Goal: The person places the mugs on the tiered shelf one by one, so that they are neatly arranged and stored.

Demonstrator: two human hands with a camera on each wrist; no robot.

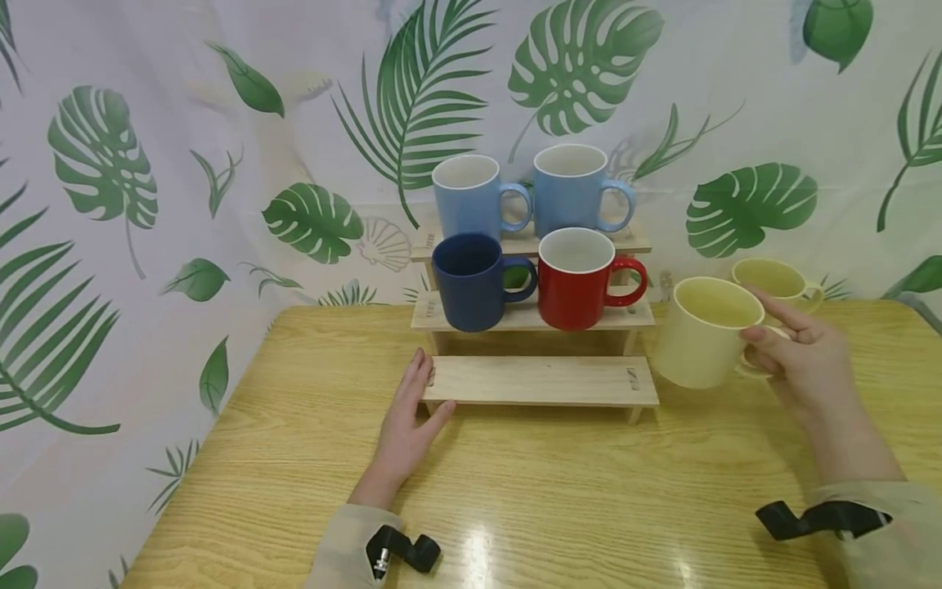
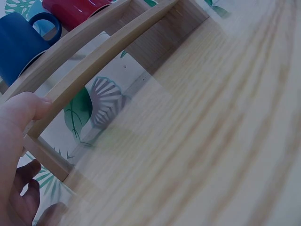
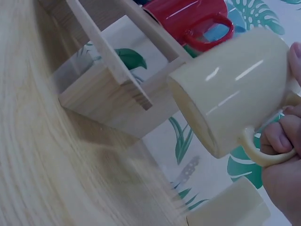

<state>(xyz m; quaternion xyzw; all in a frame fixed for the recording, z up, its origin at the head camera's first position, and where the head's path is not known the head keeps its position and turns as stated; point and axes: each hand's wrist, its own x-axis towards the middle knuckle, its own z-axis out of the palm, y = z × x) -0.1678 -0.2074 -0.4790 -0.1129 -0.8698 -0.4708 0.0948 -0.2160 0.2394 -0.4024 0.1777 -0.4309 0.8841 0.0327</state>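
Note:
In the head view my right hand (image 1: 817, 360) holds a pale yellow mug (image 1: 699, 343), fingers hooked in its handle and fingertips at the rim. The right wrist view shows this mug (image 3: 230, 89) raised and tilted beside the right end of a three-tier wooden rack (image 3: 113, 89). With my left hand (image 1: 405, 425) I touch the left end of the rack's bare lowest tier (image 1: 537, 380), thumb (image 2: 30, 106) at its front edge, fingers along its side. A dark blue mug (image 1: 471, 282) and a red mug (image 1: 577, 282) stand on the middle tier.
Two light blue mugs (image 1: 467, 196) stand on the top tier, handles to the right. Another yellow mug (image 1: 773, 278) is behind my right hand. The rack stands on a wood-grain table (image 1: 559, 483), before a leaf-patterned cloth (image 1: 294, 147).

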